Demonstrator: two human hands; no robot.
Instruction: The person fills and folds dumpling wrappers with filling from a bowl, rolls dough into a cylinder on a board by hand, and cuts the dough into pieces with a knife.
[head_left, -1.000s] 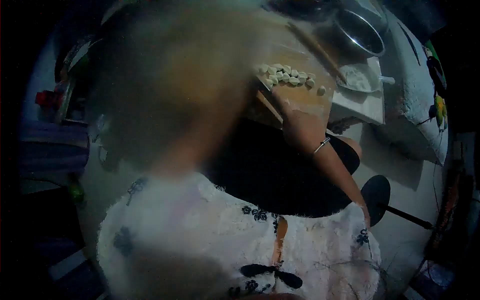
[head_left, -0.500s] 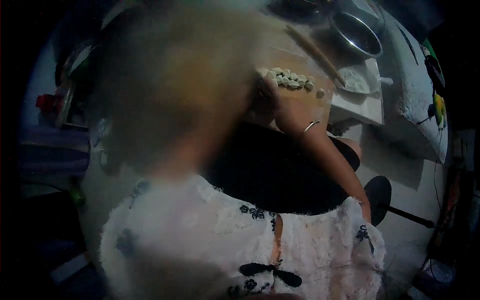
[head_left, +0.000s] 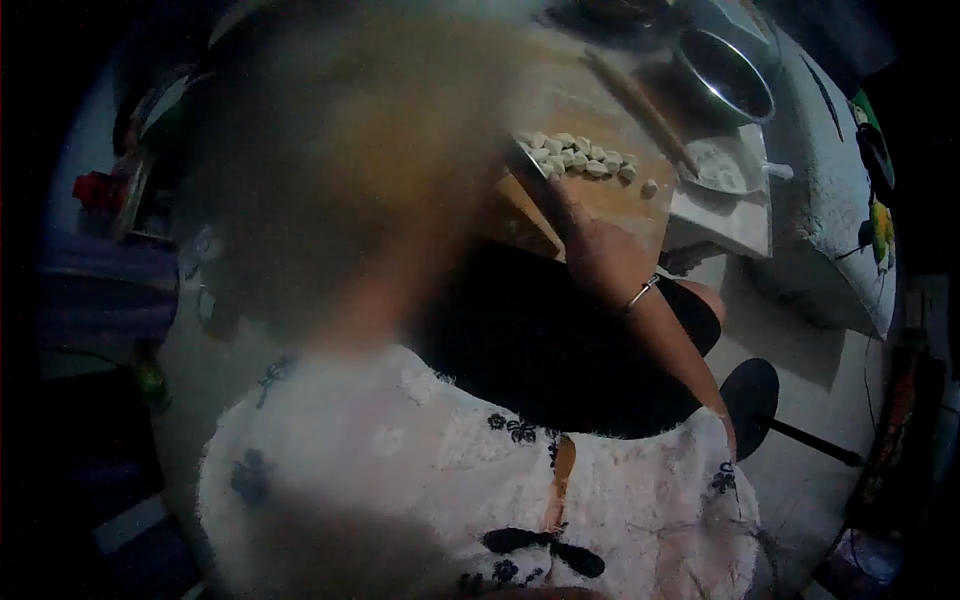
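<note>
My right hand (head_left: 607, 252) is closed around the handle of a knife (head_left: 535, 182), its blade pointing up and left over the wooden board (head_left: 630, 205). Just past the blade lies a cluster of small cut dough pieces (head_left: 590, 160), pale and floury, with one piece (head_left: 650, 188) apart on the right. A large blurred smear covers the left of the view. My left forearm (head_left: 385, 290) reaches up into it, and the fingers of that hand are hidden.
A rolling pin (head_left: 640, 110) lies slantwise behind the dough pieces. To its right are a shallow dish of white flour (head_left: 718, 168) and a metal bowl (head_left: 727, 78). A white block-like surface (head_left: 830, 200) stands at the far right. A round black base with a rod (head_left: 750, 400) is on the floor.
My right hand has drawn back down and to the right from beside the smear, so the knife in it now shows clearly. The left forearm has hardly moved.
</note>
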